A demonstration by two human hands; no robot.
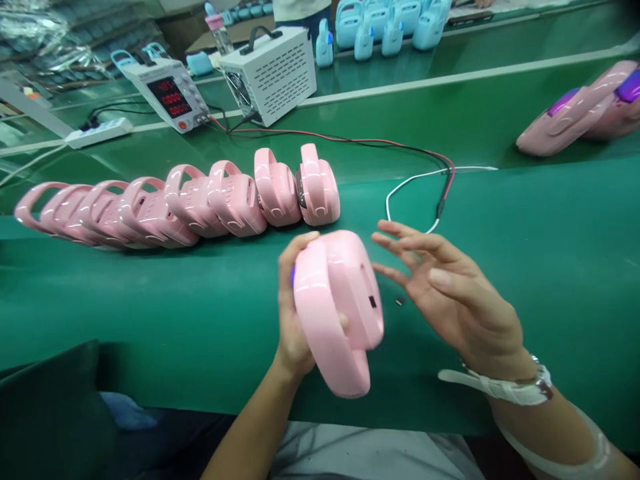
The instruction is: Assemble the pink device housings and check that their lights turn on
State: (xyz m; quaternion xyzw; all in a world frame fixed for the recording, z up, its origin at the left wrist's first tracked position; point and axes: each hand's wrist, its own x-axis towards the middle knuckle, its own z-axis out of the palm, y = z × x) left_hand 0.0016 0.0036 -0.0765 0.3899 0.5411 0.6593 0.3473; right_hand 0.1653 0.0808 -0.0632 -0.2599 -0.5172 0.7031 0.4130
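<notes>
Head view is showing the person's left hand [293, 313] gripping a glossy pink plastic handheld device with a looped handle [337, 307], fingers wrapping round its far edge and holding it just above the green felt-covered workbench [150, 313]. The right hand [450, 293] is hovering just beside the device with fingers spread open, holding nothing and not touching the shell. A small dark port on the device is facing the open hand.

Behind, a row of matching pink shells [175, 200] is leaning one against the next like fallen dominoes. Red, black and white leads [425, 180] are trailing across the cloth from a white vented metal box [273, 70] and a bench power supply with a red digital readout [170, 97]. A tiny dark part [399, 302] is lying on the cloth beneath the open hand.

To my eye the grip is one-handed on a slick, rounded shell, so it could slip and knock the leaning row over. A careless sweep of the open hand might also flick that tiny part away or snag the loose leads.
</notes>
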